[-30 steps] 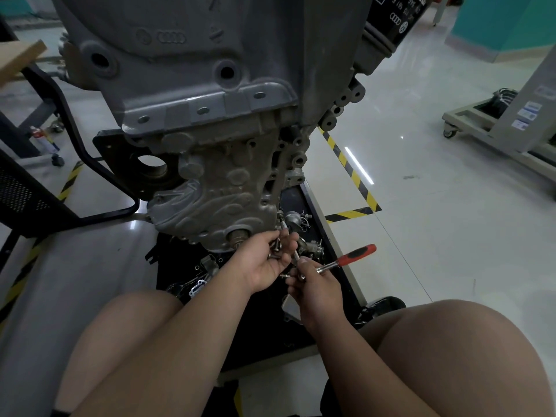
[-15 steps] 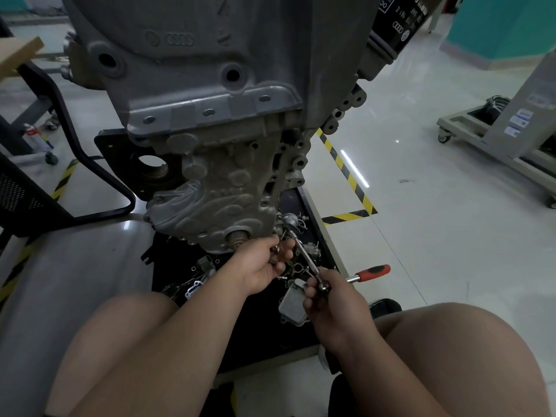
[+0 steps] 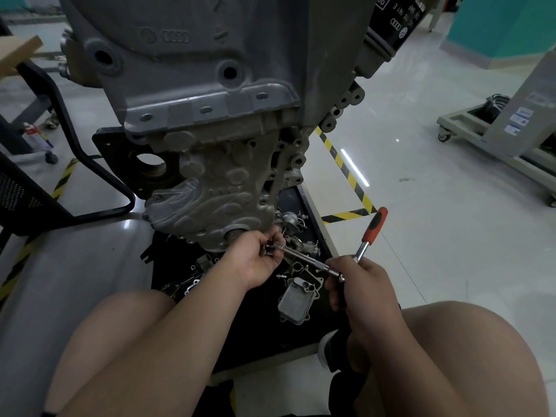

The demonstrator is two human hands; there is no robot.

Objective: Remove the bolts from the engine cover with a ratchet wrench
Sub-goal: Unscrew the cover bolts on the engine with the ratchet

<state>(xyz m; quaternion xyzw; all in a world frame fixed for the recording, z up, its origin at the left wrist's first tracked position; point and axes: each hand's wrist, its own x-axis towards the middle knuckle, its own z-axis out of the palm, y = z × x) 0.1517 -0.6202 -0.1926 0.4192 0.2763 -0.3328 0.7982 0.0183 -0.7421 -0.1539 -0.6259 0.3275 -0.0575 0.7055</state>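
The grey engine cover (image 3: 216, 188) hangs on the engine block in the upper middle of the head view. My right hand (image 3: 358, 284) grips the head of the ratchet wrench (image 3: 365, 245); its red and black handle points up and right. A long steel extension (image 3: 307, 260) runs from the wrench head leftward to my left hand (image 3: 255, 260). My left hand, just below the cover's lower right edge, curls round the extension's tip and some small bolts (image 3: 267, 251).
A black tray (image 3: 304, 206) under the engine holds several loose metal parts, among them a finned grey housing (image 3: 298, 299). My bare knees frame the bottom. Yellow-black floor tape (image 3: 346, 170) runs to the right, a wheeled stand (image 3: 496, 136) far right, a black chair frame (image 3: 75, 152) left.
The wrench has left the cover's edge and swung round: its handle now points up and right, the extension lies nearly level between my hands. My left hand stays below the cover.
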